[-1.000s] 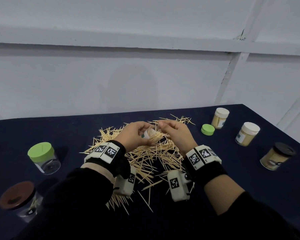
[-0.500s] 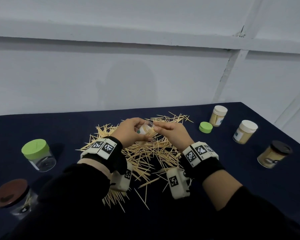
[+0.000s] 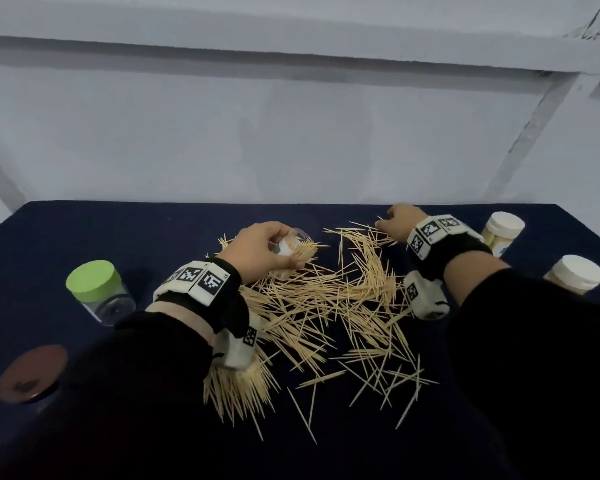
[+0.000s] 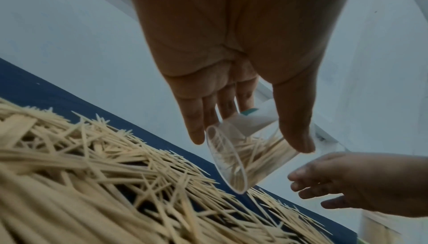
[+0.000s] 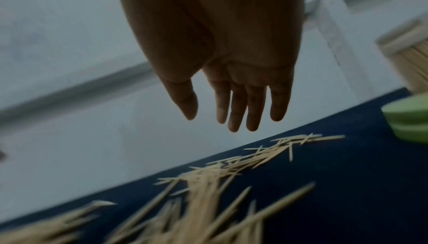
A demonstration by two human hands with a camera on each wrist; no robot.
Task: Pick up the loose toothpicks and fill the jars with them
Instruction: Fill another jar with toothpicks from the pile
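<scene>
A heap of loose toothpicks [image 3: 326,306] covers the middle of the dark blue table [image 3: 84,230]. My left hand [image 3: 274,252] grips a small clear jar [image 3: 293,245] just above the heap's far left part. The jar [image 4: 243,152] is tilted on its side, mouth to the right, with several toothpicks inside. My right hand [image 3: 392,225] hovers over the far right end of the heap. In the right wrist view its fingers [image 5: 234,112] are straight and hold nothing, a little above a thin strew of toothpicks [image 5: 231,167].
A green-lidded clear jar [image 3: 94,289] and a brown-lidded jar [image 3: 28,374] stand at the left. Two white-lidded jars [image 3: 503,230] [image 3: 575,275] holding toothpicks stand at the right. A loose green lid [image 5: 409,119] lies right of my right hand. A white wall rises behind the table.
My right hand has left the jar's mouth and moved right and away, to the far right end of the heap. The left hand still holds the tilted jar.
</scene>
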